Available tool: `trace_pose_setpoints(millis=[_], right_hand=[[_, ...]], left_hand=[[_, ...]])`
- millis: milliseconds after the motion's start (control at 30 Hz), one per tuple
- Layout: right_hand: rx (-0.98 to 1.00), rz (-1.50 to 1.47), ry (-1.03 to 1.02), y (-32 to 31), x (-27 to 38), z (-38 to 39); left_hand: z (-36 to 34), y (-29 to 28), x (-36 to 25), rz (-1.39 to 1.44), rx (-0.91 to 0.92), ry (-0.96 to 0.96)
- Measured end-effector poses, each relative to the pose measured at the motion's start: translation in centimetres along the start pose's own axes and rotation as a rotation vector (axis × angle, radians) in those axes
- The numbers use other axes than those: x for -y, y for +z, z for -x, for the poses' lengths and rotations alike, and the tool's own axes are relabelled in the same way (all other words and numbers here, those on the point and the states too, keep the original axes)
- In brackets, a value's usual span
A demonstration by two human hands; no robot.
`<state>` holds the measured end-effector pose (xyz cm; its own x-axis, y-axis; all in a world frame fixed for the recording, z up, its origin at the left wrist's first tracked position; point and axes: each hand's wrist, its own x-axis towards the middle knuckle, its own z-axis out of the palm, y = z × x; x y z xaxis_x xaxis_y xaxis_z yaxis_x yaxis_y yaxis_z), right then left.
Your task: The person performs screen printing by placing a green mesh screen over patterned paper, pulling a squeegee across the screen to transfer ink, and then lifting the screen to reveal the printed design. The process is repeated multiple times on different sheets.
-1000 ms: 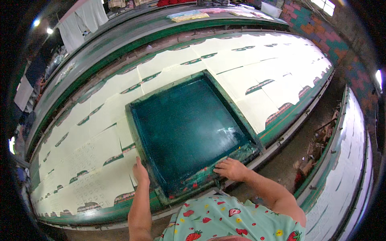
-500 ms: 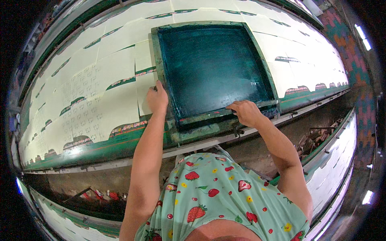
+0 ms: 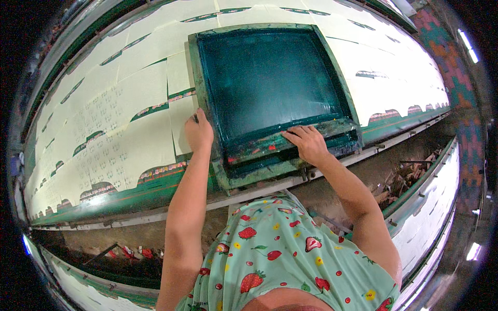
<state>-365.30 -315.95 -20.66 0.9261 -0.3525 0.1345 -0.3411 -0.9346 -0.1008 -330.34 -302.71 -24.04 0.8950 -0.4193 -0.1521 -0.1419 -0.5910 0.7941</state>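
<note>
A square screen-printing frame (image 3: pixel 195 70) with a dark blue-green mesh (image 3: pixel 267 78) lies on the long table. My left hand (image 3: pixel 199 133) is closed at the frame's left side, its fingers curled against the rail. A small dark spot shows between thumb and fingers, too small to make out. My right hand (image 3: pixel 307 144) grips the top of a squeegee (image 3: pixel 254 146), a long paint-stained bar lying across the near end of the screen. Its fingers bend over the bar, and the thumb side is partly hidden. Wet dark ink shines on the mesh beyond the bar.
Pale paper sheets (image 3: pixel 137 88) cover the green table (image 3: pixel 119 199) on both sides of the frame; some at left bear faint prints. A metal rail (image 3: pixel 244 196) edges the table. Behind me stands another paper-covered table (image 3: pixel 425 207), with an aisle between.
The squeegee has tilted so more of its broad face shows, and my right hand has shifted slightly left with it. My left hand stays at the frame's side. The view has shifted a little.
</note>
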Motion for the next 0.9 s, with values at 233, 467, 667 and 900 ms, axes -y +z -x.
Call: trace_pose_setpoints(millis=[233, 467, 667, 900], right_hand=[[-0.139, 0.0, -0.052, 3.1, -8.0, -12.4], [-0.122, 0.031, -0.022, 5.3, -16.1, -26.5], [-0.101, 0.058, -0.007, 6.1, -22.0, -36.2], [-0.222, 0.033, -0.064, 7.6, -22.1, -35.3]], left_hand=[[-0.8, 1.2, 1.5, -0.017, -0.16, 0.101], [0.1, 0.7, -0.4, -0.182, -0.131, 0.024], [-0.3, 1.7, 0.7, -0.255, -0.235, -0.009], [-0.1, 1.6, -0.5, -0.268, -0.208, -0.075]])
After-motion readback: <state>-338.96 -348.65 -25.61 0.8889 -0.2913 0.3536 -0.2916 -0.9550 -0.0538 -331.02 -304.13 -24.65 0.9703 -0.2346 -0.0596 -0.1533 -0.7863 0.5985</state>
